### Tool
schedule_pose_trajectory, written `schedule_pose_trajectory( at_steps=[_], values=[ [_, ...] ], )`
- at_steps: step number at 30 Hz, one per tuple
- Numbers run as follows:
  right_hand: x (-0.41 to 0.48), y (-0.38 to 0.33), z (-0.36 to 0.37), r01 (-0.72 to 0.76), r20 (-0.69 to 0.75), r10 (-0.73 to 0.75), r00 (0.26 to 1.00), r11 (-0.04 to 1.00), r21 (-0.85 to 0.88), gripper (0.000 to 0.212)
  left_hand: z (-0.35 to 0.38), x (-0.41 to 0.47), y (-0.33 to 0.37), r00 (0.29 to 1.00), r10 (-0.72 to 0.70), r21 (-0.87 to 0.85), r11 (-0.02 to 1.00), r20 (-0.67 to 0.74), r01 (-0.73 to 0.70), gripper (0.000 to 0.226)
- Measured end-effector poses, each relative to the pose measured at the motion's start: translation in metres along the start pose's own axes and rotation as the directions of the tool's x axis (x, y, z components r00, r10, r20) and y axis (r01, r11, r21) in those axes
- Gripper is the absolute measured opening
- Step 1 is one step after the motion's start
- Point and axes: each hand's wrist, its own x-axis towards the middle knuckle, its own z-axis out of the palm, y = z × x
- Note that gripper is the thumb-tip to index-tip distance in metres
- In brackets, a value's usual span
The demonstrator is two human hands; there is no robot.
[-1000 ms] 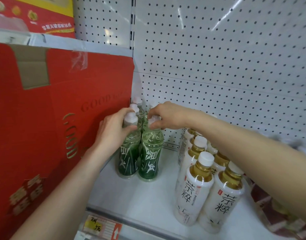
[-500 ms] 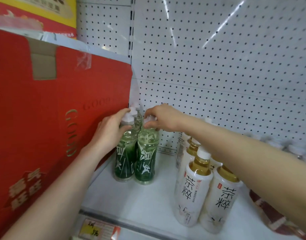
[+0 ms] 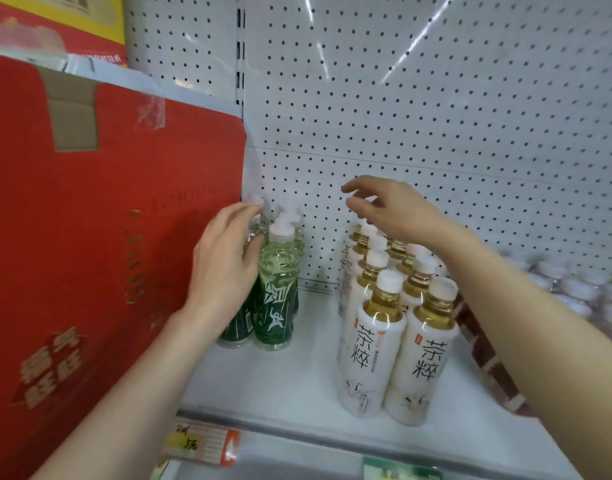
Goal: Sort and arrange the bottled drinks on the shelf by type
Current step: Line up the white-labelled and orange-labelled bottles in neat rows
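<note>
Standing green bottles [image 3: 276, 299] — white caps | left hand [image 3: 225, 268] seemingly cupping | right hand [image 3: 391, 209] spread

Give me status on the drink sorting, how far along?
Done: green-label bottles stand grouped by the red box; white-label tea bottles sit in two rows further right.
In hand: nothing gripped. The left hand rests against the green bottles; the right hand hovers open above the tea caps.
Left: the blurred bottles far right look untouched.

Two bare forearms, left hand [image 3: 225, 261] and right hand [image 3: 398, 211] (ringless, sleeveless)
</note>
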Motion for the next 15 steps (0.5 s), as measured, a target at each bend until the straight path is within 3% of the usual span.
schedule_pose_trajectory(
  at_steps=[3,7,11,15],
  values=[
    [-0.059,0.031,-0.009,-0.103,-0.178,0.118,0.977,0.990,0.093,0.027,0.018,-0.019,0.035,0.980,0.066,-0.163,0.986,0.186,-0.035,0.042],
    [-0.126,0.049,0.015,-0.146,-0.400,0.210,0.892,0.972,0.183,0.022,0.047,-0.046,0.079,0.892,0.114,-0.289,0.957,0.438,0.019,0.058],
    [-0.147,0.043,0.048,-0.133,-0.414,0.289,0.863,0.921,0.366,0.019,0.068,-0.058,0.095,0.882,0.137,-0.347,0.937,0.451,0.032,0.050],
    [-0.141,0.037,0.071,-0.076,-0.490,0.278,0.826,0.917,0.391,0.011,0.074,-0.062,0.092,0.914,0.116,-0.383,0.923,0.389,0.046,0.036]
  ],
)
